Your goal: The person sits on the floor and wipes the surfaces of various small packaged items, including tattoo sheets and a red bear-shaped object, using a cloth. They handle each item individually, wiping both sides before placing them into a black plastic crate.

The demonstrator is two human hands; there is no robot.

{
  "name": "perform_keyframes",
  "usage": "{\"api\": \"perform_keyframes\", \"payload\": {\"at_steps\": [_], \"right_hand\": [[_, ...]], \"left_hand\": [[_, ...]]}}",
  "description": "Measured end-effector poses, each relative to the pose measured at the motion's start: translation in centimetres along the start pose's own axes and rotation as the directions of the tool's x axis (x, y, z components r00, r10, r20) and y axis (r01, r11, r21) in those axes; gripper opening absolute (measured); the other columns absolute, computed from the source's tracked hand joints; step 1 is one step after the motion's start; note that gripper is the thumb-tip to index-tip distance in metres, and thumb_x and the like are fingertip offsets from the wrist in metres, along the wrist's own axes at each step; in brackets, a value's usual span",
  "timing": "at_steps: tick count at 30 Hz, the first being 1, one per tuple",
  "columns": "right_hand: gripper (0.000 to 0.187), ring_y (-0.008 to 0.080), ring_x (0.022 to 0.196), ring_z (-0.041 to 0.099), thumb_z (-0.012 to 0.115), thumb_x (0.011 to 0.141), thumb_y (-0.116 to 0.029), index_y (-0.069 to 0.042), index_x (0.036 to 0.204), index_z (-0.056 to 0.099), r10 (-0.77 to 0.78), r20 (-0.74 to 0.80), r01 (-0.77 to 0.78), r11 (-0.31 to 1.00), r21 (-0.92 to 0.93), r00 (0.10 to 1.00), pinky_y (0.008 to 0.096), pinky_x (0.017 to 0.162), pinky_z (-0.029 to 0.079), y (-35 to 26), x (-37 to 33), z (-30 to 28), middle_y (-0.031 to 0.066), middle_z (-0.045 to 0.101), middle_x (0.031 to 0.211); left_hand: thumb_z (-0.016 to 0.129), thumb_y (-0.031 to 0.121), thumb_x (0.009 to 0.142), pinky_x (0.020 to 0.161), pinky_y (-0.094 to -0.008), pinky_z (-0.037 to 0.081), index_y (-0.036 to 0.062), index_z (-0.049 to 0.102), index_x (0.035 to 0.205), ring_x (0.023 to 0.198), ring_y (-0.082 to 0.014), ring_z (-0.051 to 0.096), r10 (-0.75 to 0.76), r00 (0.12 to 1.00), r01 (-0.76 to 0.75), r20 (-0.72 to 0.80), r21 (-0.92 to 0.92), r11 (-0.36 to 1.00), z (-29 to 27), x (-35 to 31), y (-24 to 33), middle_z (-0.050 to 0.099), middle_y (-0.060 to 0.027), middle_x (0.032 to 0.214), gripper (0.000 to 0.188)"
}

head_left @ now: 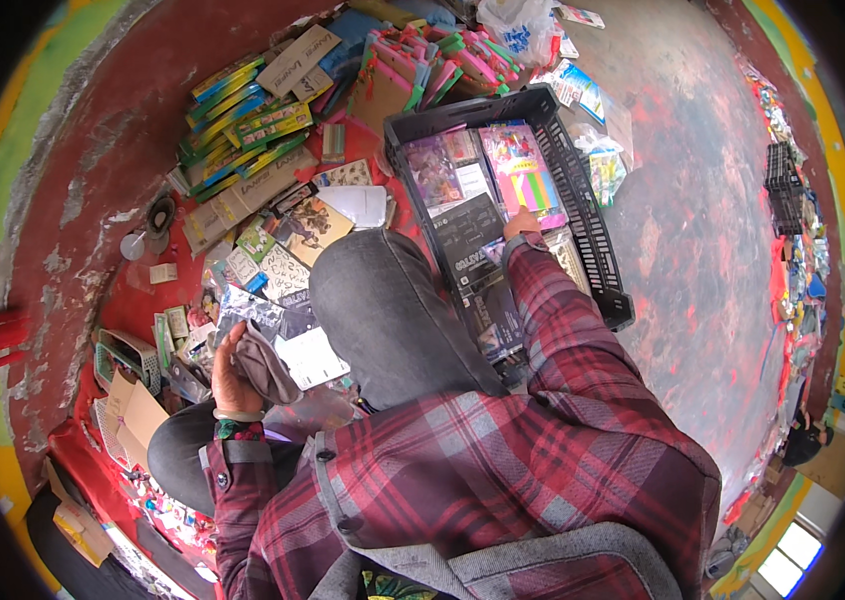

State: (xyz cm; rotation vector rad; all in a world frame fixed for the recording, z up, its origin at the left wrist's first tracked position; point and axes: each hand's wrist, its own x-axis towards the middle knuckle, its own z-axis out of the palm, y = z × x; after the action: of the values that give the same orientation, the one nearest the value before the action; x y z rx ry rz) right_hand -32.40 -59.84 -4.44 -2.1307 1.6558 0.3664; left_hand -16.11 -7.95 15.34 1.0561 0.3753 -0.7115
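Observation:
My left hand is closed on a crumpled grey-brown cloth, held over the spread of goods at my left. My right hand reaches into a black plastic crate. Its fingers, partly hidden, are bent at the near edge of a bright packet with pink, printed figures and coloured strips. Beside that packet lies a purple picture packet. Dark, flat packages fill the crate's nearer part, partly behind my sleeve and knee.
Stacked yellow-green boxes and cardboard pieces lie beyond my left knee. Pink and green items are heaped behind the crate. Grey, worn floor stretches to the right. A white basket stands at the left.

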Motion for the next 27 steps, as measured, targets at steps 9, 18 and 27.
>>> {"api": "perform_keyframes", "payload": {"at_steps": [9,18,27], "right_hand": [[0.026,0.0308,0.085,0.063,0.044,0.088,-0.01,-0.001,0.105,0.061,-0.077,0.446,0.276,0.873,-0.402,0.892,0.0469,0.066,0.051,9.7,-1.2,8.6,0.0182,0.064,0.096],[0.017,0.0186,0.051,0.052,0.045,0.086,-0.001,0.003,0.1,0.054,0.428,0.569,-0.686,0.192,0.702,0.702,0.0286,0.039,0.039,8.6,-1.9,17.4,0.0173,0.056,0.071],[0.012,0.0168,0.062,0.053,0.049,0.087,-0.008,-0.001,0.094,0.057,0.372,0.673,-0.744,0.078,0.664,0.639,0.0304,0.054,0.046,7.4,-2.8,18.7,0.0135,0.059,0.076]], "left_hand": [[0.053,0.033,0.09,0.092,-0.0332,0.043,0.0026,0.057,0.119,0.104,-0.0179,0.055,-0.025,0.998,0.025,0.049,-0.003,1.0,0.3,0.1,-0.2,0.059,-0.0046,0.113,0.042],[0.054,0.031,0.089,0.093,-0.0334,0.043,0.0023,0.057,0.117,0.105,-0.0179,0.055,0.01,0.998,-0.01,0.06,-0.004,1.0,-0.4,0.3,-0.4,0.059,-0.0043,0.113,0.041],[0.054,0.032,0.089,0.094,-0.0328,0.041,0.0017,0.056,0.118,0.106,-0.0172,0.053,0.037,0.997,-0.036,0.072,-0.009,0.999,-1.0,0.3,-0.5,0.058,-0.0039,0.115,0.042]]}}
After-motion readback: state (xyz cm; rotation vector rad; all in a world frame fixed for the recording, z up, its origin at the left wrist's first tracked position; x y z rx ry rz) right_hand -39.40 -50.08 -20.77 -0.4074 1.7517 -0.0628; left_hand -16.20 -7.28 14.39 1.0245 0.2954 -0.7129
